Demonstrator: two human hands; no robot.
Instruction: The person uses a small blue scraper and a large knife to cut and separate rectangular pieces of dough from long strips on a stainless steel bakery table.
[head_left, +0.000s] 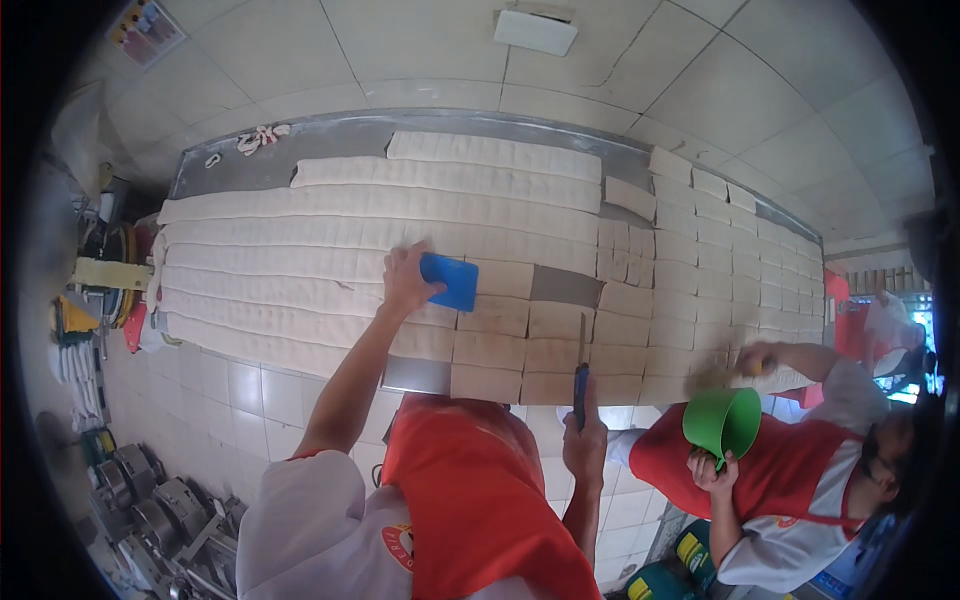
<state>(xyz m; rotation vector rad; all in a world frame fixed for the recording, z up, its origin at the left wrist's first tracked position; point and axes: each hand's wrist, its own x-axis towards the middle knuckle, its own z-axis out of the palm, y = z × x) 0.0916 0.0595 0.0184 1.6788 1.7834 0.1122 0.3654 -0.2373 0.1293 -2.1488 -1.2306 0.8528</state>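
Several long dough strips (290,235) are lying side by side across the left portion of the worktop (240,180); cut dough pieces (675,305) are occupying its right portion. The left hand (407,277), fingers closed on one edge, is holding a blue scraper (454,284) over the dough. The right hand (585,440), fingers wrapped, is gripping a knife (581,385), blade pointing away from the body. A co-worker's hand (713,472) is holding a green jug (712,420).

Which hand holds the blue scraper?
The camera wearer's left hand grips the blue scraper; the right hand has a blue-handled knife, and a co-worker's hand holds a green jug.
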